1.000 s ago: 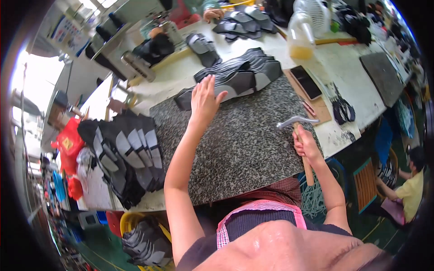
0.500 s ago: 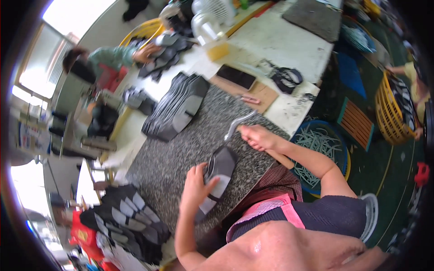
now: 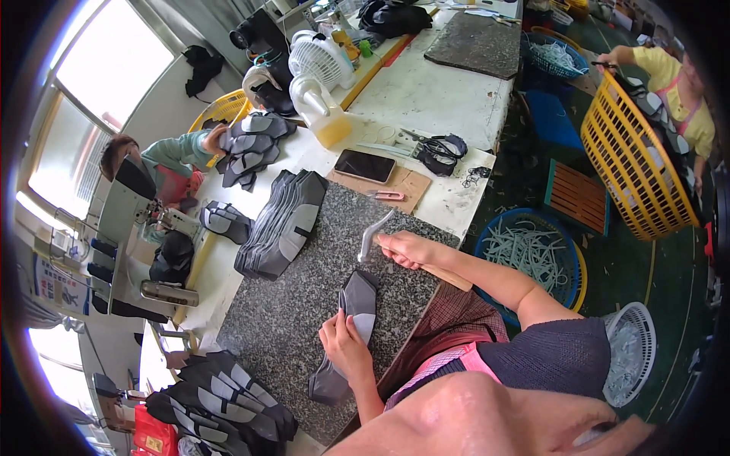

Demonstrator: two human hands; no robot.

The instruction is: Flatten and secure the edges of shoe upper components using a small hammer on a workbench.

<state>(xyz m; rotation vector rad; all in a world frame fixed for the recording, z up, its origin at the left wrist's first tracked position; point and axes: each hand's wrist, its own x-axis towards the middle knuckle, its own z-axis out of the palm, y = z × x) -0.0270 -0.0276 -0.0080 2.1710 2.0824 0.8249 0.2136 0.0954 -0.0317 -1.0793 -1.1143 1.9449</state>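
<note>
My right hand [image 3: 409, 249] is closed round the wooden handle of a hammer [image 3: 371, 237]. Its curved metal head hangs over a speckled stone slab [image 3: 266, 319], beyond the far end of a black and grey shoe upper [image 3: 359, 295]. That upper lies folded along the slab near its front edge, and my left hand [image 3: 347, 348] grips its side with thumb and fingers. Part of the upper is hidden beneath this hand. Farther left on the slab sits a neat stack of similar uppers [image 3: 281, 220].
More uppers [image 3: 228, 403] lie piled at the lower left. Behind the slab are a phone [image 3: 365, 166], scissors [image 3: 437, 152] and a bottle [image 3: 323, 118]. A blue basket of strips [image 3: 525, 251] stands right. One person sits at a sewing machine [image 3: 163, 220]; another holds a yellow basket [image 3: 631, 152].
The upper and my left hand now sit lower in the view, with the upper turned more upright. The hammer remains in my right hand. The person at right has come closer with the yellow basket.
</note>
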